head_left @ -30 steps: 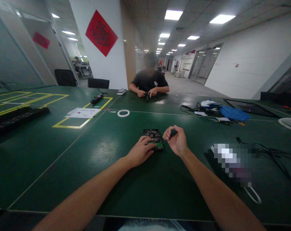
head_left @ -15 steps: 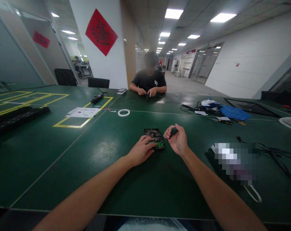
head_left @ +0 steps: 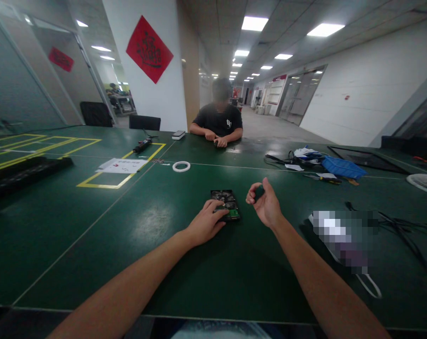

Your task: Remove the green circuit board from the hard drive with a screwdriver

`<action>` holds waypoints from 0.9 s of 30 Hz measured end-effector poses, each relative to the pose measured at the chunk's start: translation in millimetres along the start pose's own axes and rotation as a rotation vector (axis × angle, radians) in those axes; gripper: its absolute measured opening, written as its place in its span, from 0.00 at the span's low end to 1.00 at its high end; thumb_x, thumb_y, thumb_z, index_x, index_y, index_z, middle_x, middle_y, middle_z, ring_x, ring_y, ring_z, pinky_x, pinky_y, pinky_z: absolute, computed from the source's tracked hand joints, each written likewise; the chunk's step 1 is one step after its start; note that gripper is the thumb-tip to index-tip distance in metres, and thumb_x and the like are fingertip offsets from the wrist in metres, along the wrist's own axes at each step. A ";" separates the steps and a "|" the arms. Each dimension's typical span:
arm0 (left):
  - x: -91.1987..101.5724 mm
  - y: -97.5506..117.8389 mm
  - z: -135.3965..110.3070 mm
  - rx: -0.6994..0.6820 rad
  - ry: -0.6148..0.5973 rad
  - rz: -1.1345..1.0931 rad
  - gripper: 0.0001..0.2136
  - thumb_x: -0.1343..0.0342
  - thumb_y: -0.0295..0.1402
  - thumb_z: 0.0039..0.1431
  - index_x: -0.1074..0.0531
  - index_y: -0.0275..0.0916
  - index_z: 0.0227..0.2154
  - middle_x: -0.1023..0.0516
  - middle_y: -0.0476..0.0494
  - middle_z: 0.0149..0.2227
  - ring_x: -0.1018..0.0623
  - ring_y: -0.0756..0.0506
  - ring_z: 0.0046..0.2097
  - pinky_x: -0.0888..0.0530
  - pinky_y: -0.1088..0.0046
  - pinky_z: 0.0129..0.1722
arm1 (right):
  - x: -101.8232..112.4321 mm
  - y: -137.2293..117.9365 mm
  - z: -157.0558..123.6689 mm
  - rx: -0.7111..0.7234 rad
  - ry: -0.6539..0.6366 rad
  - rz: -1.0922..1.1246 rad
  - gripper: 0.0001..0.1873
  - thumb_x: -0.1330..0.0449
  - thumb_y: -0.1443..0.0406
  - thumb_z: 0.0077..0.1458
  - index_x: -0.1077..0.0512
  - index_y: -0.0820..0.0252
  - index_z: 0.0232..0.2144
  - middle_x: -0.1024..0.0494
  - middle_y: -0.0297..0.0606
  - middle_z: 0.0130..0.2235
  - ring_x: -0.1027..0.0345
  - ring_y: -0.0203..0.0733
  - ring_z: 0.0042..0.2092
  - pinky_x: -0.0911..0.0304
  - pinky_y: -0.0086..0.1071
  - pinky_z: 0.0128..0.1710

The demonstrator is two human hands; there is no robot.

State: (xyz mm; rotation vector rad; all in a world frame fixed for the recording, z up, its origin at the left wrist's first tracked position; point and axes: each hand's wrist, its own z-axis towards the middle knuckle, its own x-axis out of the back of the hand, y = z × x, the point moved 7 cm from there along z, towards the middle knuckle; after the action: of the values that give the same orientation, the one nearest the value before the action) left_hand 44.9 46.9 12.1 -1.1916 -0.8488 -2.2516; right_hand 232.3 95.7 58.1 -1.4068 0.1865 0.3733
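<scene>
A hard drive (head_left: pixel 230 198) lies on the green table, its dark side with a green circuit board facing up. My left hand (head_left: pixel 208 222) rests over its near left part, the fingers bent across the board and holding it against the table. To the right of the drive, my right hand (head_left: pixel 266 205) is raised and closed around the dark handle of a screwdriver (head_left: pixel 259 192). The screwdriver's thin shaft does not show clearly now. Between the right hand and the drive is a small gap.
A white ring of tape (head_left: pixel 181 166) lies beyond my left hand. Farther off are papers (head_left: pixel 123 165) and a blue basket (head_left: pixel 343 167) with tools and cables around it. A pixelated object (head_left: pixel 340 240) lies right of my right arm. A person (head_left: pixel 217 120) sits opposite.
My right hand has moved right, away from the hard drive, with the screwdriver in it. My left hand stays on the drive. The person opposite has shifted their hands slightly.
</scene>
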 end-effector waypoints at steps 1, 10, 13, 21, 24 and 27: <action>1.7 -0.7 -0.2 0.052 0.025 -0.002 0.24 0.40 0.36 0.62 0.33 0.44 0.61 0.37 0.36 0.63 0.40 0.34 0.65 0.34 0.49 0.63 | 7.5 3.2 -0.2 -0.042 0.013 -0.128 0.22 0.39 0.45 0.55 0.33 0.56 0.28 0.37 0.30 0.23 0.42 0.34 0.24 0.43 0.30 0.25; -4.8 -4.1 11.1 0.666 -0.030 0.104 0.54 0.56 0.71 0.52 0.50 0.30 0.69 0.31 0.24 0.59 0.31 0.28 0.59 0.34 0.53 0.58 | 62.0 30.9 0.2 -0.296 0.037 -1.204 0.10 0.36 0.60 0.55 0.29 0.59 0.37 0.21 0.42 0.35 0.25 0.43 0.32 0.35 0.32 0.30; -14.3 -7.3 41.9 0.749 -0.117 0.154 0.61 0.62 0.76 0.47 0.53 0.25 0.69 0.31 0.18 0.59 0.31 0.25 0.60 0.35 0.52 0.57 | 63.4 24.3 6.9 -0.193 0.039 -1.508 0.10 0.37 0.62 0.54 0.27 0.61 0.39 0.21 0.48 0.42 0.25 0.49 0.43 0.34 0.35 0.40; -47.2 -18.8 125.1 0.658 -0.381 0.281 0.66 0.43 0.71 0.38 0.58 0.25 0.70 0.39 0.11 0.64 0.37 0.19 0.64 0.39 0.45 0.58 | 93.3 15.9 8.5 -0.231 0.108 -1.519 0.20 0.30 0.58 0.48 0.28 0.60 0.40 0.21 0.49 0.42 0.27 0.55 0.48 0.36 0.41 0.45; -51.7 -24.4 127.9 0.499 -0.470 0.260 0.63 0.39 0.67 0.40 0.57 0.30 0.70 0.39 0.15 0.64 0.37 0.20 0.64 0.42 0.43 0.60 | 95.3 14.6 8.0 -0.237 0.080 -1.428 0.17 0.29 0.62 0.45 0.28 0.59 0.37 0.22 0.45 0.37 0.27 0.53 0.46 0.36 0.40 0.45; -44.3 -33.8 119.9 0.382 -0.509 0.245 0.62 0.36 0.63 0.38 0.56 0.35 0.70 0.38 0.18 0.65 0.36 0.21 0.64 0.44 0.41 0.60 | 84.6 17.9 5.6 -0.221 0.020 -1.332 0.21 0.28 0.63 0.43 0.28 0.58 0.41 0.23 0.40 0.33 0.26 0.50 0.42 0.37 0.37 0.41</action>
State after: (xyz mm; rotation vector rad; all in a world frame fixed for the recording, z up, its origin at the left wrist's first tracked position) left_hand 114.6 159.2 16.6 -1.5960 -1.1795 -1.5207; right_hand 303.8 115.4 13.2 -1.4526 -0.7825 -0.7409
